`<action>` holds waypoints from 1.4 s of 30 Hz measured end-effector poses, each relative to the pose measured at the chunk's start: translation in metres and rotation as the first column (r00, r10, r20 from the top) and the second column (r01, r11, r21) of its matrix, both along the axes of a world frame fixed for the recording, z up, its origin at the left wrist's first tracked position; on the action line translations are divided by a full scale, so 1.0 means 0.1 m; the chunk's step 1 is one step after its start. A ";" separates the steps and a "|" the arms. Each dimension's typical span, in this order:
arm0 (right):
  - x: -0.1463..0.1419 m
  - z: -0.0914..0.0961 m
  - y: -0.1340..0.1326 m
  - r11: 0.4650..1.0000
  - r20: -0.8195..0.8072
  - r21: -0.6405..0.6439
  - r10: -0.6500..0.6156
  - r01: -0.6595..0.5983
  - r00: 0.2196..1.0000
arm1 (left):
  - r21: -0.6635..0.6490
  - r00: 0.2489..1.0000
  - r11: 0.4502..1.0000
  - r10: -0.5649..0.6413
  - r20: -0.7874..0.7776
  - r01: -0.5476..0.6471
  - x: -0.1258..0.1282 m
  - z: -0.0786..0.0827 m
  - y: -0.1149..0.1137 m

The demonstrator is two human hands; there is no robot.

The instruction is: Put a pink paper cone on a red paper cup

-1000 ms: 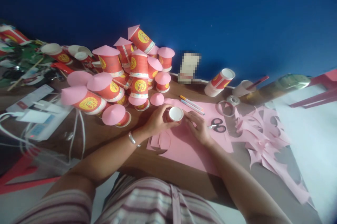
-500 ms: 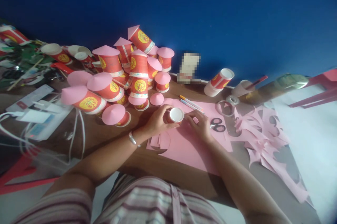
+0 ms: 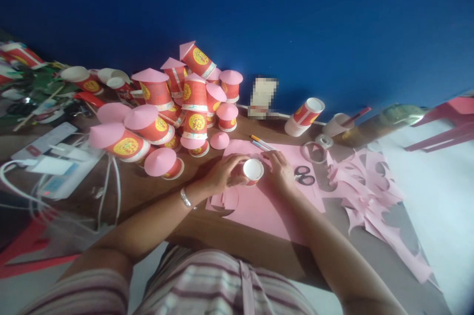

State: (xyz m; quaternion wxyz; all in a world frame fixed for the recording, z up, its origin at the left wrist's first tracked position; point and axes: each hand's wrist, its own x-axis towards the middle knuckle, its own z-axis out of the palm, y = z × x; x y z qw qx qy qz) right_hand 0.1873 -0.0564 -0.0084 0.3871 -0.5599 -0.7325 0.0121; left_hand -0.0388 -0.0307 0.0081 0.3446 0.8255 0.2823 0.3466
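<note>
A small red paper cup (image 3: 253,171) stands over the pink paper sheet (image 3: 266,211), its white round end facing up. Around its left side curl the fingers and thumb of my left hand (image 3: 226,176), gripping it. My right hand (image 3: 280,173) is just right of the cup with its fingers loosely bent and apart, holding nothing I can see. Black-handled scissors (image 3: 304,175) lie beside that hand. Beyond its fingertips are an orange pen (image 3: 258,140) and a pale pen.
Several red cups with pink cone tops (image 3: 160,162) are piled on the left. Pink paper scraps (image 3: 370,189) and a tape roll (image 3: 314,152) lie right. Stacked cups (image 3: 305,116) stand at the back; a power strip (image 3: 68,172) with white cables sits far left.
The cup has moved slightly right and down, staying in my left hand. My right fingers have come away from the cup's side and loosened. The view has shifted slightly.
</note>
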 end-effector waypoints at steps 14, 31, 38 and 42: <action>0.08 -0.06 0.04 1.000 -0.012 -0.032 -0.001 0.001 1.000 | 0.559 0.724 0.821 0.457 -0.517 -0.119 -0.12 -0.02 0.31; 0.01 0.07 0.02 0.999 -0.045 -0.041 -0.034 0.032 0.998 | 0.579 0.672 0.807 0.494 -0.552 -0.117 -0.08 0.23 0.36; 0.07 0.05 0.05 0.998 0.106 0.029 0.047 -0.051 0.993 | 0.567 0.808 0.812 0.424 -0.409 -0.139 -0.02 0.34 0.30; 0.09 0.05 0.05 0.999 0.157 0.014 0.028 -0.031 0.987 | 0.535 0.835 0.833 0.390 -0.388 -0.141 -0.04 0.41 0.33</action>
